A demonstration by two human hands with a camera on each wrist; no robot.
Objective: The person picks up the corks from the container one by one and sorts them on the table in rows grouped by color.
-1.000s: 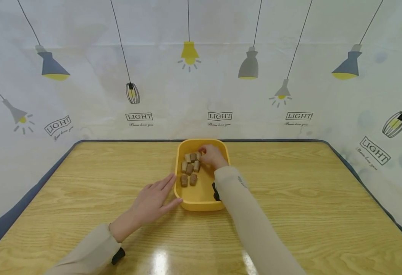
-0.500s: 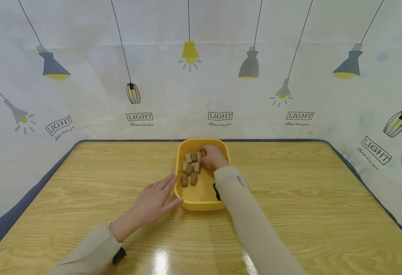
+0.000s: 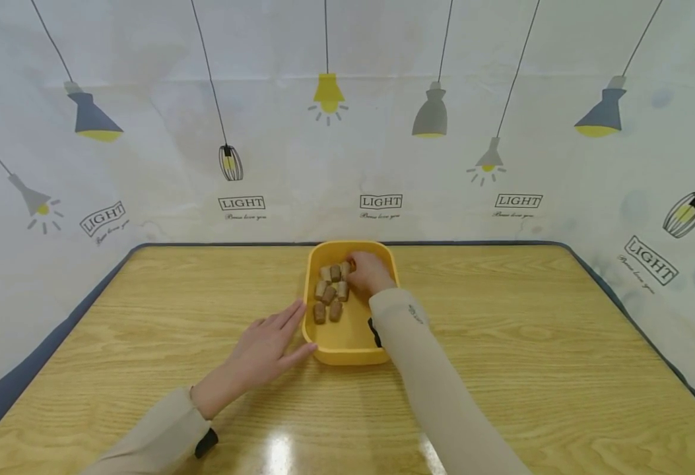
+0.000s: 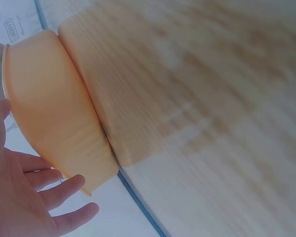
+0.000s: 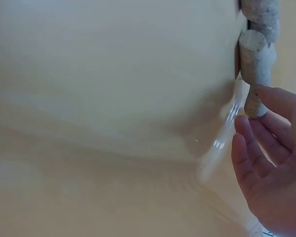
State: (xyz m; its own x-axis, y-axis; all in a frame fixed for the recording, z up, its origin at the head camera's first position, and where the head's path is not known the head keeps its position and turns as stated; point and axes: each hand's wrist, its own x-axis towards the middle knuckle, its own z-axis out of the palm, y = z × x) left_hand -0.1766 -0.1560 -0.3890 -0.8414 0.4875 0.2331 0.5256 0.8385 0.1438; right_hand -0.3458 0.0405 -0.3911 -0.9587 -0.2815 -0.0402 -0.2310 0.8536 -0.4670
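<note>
2 hands at 1 yellow bin (image 3: pixel 353 357), which stands at the far edge of the wood-grain table (image 3: pixel 531 349). Brown and tan corks (image 3: pixel 342 291) sit in rough rows in the bin's left half, several touching. Right hand (image 3: pixel 369 272) is inside, toward the far end; from its wrist, thumb and fingertips narrowed in a pinch on 1 pale cork (image 5: pixel 255 104). That cork's far end meets or overlaps its neighbour; cannot tell which. Left hand (image 3: pixel 264 346) outside the bin, fingers spread wide and fairly straight, touching the left wall and holding nothing. Both arms in beige sleeves (image 3: pixel 442 376). Behind the table, a pale backdrop (image 3: pixel 299 158) printed with hanging lamps and the word LIGHT.
</note>
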